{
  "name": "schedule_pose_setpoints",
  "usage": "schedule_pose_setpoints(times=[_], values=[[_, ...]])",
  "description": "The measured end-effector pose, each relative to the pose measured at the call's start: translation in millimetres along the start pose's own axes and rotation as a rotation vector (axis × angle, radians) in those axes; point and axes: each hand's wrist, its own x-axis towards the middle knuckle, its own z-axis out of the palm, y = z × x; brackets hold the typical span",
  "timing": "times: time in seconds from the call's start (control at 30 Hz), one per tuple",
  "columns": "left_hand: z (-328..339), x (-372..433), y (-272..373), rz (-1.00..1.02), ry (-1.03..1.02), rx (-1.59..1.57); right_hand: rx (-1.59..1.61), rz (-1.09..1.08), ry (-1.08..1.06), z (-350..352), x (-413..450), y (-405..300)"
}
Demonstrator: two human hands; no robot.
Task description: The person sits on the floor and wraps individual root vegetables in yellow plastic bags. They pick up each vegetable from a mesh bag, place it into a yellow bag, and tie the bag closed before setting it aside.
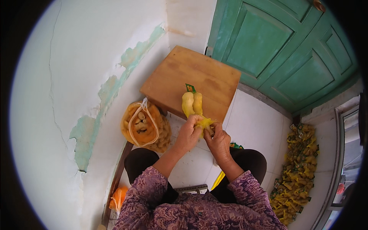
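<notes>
Near the front edge of a wooden table (198, 72), a yellow mesh bag (205, 123) holds two long, pale tubers (192, 103) lying side by side. A green printed tag (190, 88) is at the far end of the bag. My left hand (189, 132) pinches the gathered mesh just below the tubers. My right hand (218, 141) grips the loose end of the mesh with thumb and fingers, close to my left hand. Part of a brownish piece shows between my right fingers; what it is I cannot tell.
A large orange mesh sack (165, 129) of tubers stands left of my knees. Many filled yellow mesh bags (299, 172) are heaped along the right wall. Green tags (236, 145) show beside my right knee. An orange bag (119, 197) sits at lower left. A green door (261, 40) stands behind the table.
</notes>
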Motion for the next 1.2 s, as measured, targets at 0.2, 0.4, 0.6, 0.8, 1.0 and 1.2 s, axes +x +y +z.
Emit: schedule_pose_setpoints(times=[0.2,0.4,0.6,0.8,1.0,1.2], values=[[-3.3,0.6,-1.4,-0.036,-0.083,0.172,-0.03,-0.034,-0.002,2.6,-3.7,2.0],[-0.7,1.1,-5.0,0.081,-0.025,0.39,0.059,-0.102,-0.001,6.6,-7.7,-6.3],[12.5,-8.9,7.4,0.176,0.046,0.281,-0.084,-0.011,0.018,4.1,-8.4,-0.9],[24.7,-14.1,5.0,0.247,0.022,0.212,0.206,0.176,0.044,4.0,-5.6,13.5],[16.7,-12.4,1.1,0.012,-0.016,0.23,0.209,0.22,0.036,-11.3,-9.3,11.2],[13.9,-7.9,8.0,-0.098,0.015,0.121,0.172,0.105,0.017,-19.0,-12.0,4.2]])
